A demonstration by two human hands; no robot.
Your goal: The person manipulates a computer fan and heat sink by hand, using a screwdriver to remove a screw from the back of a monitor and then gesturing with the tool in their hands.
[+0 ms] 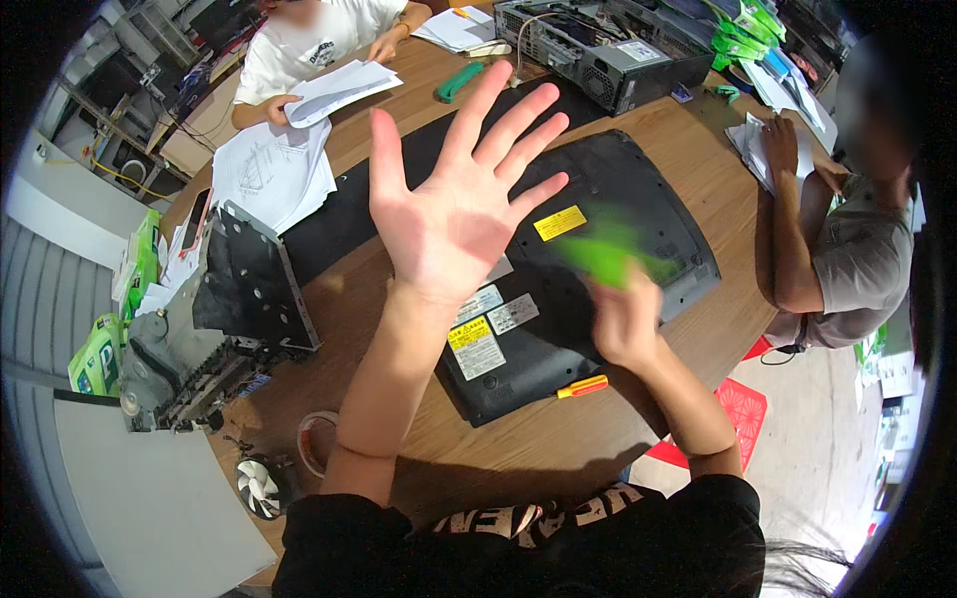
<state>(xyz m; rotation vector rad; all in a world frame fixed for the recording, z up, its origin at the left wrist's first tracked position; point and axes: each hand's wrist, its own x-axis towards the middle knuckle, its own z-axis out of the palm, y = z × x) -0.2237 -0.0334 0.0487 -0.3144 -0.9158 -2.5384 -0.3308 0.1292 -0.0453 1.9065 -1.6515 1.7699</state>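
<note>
My left hand [451,224] is raised over the table with its palm up and the fingers spread, holding nothing. A black laptop [623,174] lies underside up beneath both hands, with yellow and white labels on it. Over its right part, my right hand [628,319] is closed around a bright green thing [610,251]. Motion smears this green thing, so its kind cannot be made out. A small orange-and-yellow screwdriver [582,387] lies at the laptop's near edge, just below my right hand.
An opened computer case [608,55] stands at the back. On the left are a metal chassis [249,284], a paper stack [274,177] and a fan [261,486]. One person [319,40] holds papers across the table; another [857,219] sits at the right. A red stool [740,411] stands below.
</note>
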